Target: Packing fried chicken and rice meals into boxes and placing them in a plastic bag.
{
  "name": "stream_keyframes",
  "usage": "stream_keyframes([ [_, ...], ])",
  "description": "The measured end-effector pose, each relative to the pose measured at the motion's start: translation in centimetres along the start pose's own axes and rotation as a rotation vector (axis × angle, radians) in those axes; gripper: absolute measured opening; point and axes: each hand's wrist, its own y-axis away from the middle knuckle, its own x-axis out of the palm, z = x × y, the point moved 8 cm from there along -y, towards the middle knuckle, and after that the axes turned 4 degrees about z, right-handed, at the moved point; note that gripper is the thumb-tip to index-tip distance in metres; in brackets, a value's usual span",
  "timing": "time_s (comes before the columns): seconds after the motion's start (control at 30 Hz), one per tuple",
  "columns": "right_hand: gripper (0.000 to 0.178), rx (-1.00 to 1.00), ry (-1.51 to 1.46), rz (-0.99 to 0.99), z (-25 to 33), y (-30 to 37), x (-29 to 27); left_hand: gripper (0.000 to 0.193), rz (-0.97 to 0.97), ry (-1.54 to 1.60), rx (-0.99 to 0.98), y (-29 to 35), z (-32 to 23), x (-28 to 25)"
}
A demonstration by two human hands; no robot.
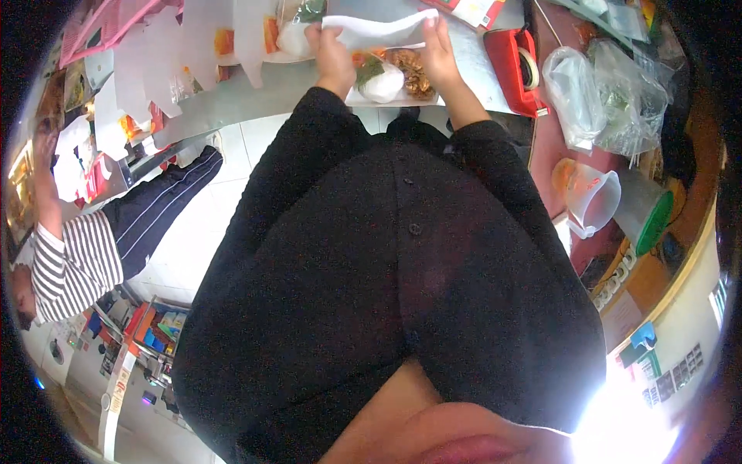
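A white sheet (pixel 379 32) is stretched between my two hands over the table's near edge. My left hand (pixel 335 63) is closed on its left end, and my right hand (pixel 440 58) pinches its right end. Just under the sheet sits food: a smooth white mound (pixel 381 85) that looks like rice, some greens (pixel 369 69) and brown chunks (pixel 413 73). The sheet covers part of the food and its container. To the left of my left hand another portion (pixel 296 35) has a similar white mound and greens.
Right of my hands stands a red tape dispenser (pixel 512 69), then clear plastic bags (pixel 573 97), a translucent plastic jug (pixel 595 203) and a green-ended container (pixel 657 222). Someone in a striped shirt (pixel 85 251) works at the left. A pink rack (pixel 108 27) is at the top left.
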Motion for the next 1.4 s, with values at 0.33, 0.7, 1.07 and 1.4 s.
stream_keyframes([
  [0.33,0.058,0.240,0.249,0.066,-6.8,1.8,-7.9,0.044,0.753,-0.855,-0.430,0.5,-2.0,-1.0],
  [0.7,0.044,0.376,0.066,-0.009,-5.8,2.1,-7.1,0.041,0.731,-0.715,-0.494,3.4,-1.1,-1.9],
  [1.07,0.058,-0.301,0.762,0.504,2.2,5.0,-3.2,0.044,0.999,-0.677,-0.124,4.8,0.8,-1.4],
  [1.4,0.107,-0.337,0.575,0.321,-2.0,5.7,-3.8,0.079,1.038,-0.706,0.077,5.0,0.3,2.1],
])
